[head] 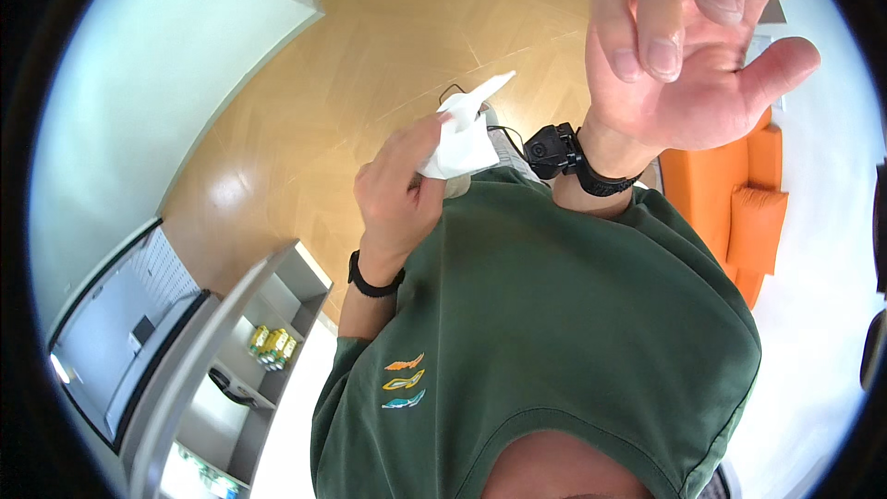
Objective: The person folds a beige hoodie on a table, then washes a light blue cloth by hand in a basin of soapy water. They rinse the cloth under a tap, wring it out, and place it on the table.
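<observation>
In my left hand (402,187) is a folded white tissue (461,149), pinched between thumb and fingers in front of my belly. One corner of the tissue sticks up toward the upper right. My right hand (682,62) is raised close to the camera, palm facing me, with its fingers loosely bent and spread and nothing in it. A black strap with a small black camera-like device (551,151) circles my right wrist, and a thin cable runs beside it. A black band (374,283) is on my left wrist. My green shirt (554,291) fills the lower middle.
An orange sofa (714,187) with an orange cushion (759,229) stands to the right. At lower left is a grey shelf unit (277,298) holding several yellow cans (274,345). A white wall (173,69) borders the wood-patterned floor (429,21) on the left.
</observation>
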